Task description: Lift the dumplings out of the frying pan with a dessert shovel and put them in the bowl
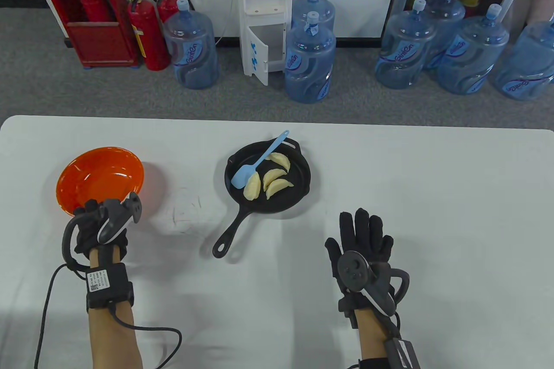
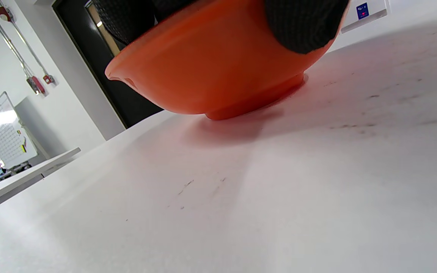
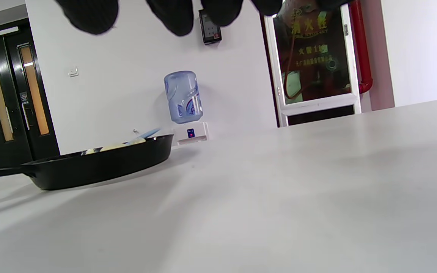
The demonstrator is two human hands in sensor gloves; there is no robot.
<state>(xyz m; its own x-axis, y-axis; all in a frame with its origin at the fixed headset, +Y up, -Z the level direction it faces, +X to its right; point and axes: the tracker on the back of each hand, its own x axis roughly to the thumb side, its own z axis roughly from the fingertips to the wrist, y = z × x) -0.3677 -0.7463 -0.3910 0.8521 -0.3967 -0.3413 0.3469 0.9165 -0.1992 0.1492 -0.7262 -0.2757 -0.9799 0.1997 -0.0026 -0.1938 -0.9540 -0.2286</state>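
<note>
A black frying pan point(image 1: 299, 189) sits mid-table, its handle point(image 1: 229, 237) pointing toward me. Several pale dumplings point(image 1: 277, 178) lie inside it. The blue dessert shovel point(image 1: 255, 163) rests in the pan, blade beside the dumplings, handle over the far rim. The orange bowl point(image 1: 99, 172) stands at the left. My left hand point(image 1: 93, 211) grips its near rim; in the left wrist view black fingers point(image 2: 302, 22) curl against the bowl point(image 2: 218, 68). My right hand point(image 1: 361, 230) is flat with spread fingers, right of the pan handle, holding nothing. The right wrist view shows the pan point(image 3: 101, 167) at left.
The white table point(image 1: 433, 196) stretches wide to the right of the pan. A glove cable point(image 1: 164, 330) loops on the table near my left forearm. Beyond the far edge, water bottles point(image 1: 309, 62), a dispenser point(image 1: 264, 14) and fire extinguishers point(image 1: 145, 33) stand on the floor.
</note>
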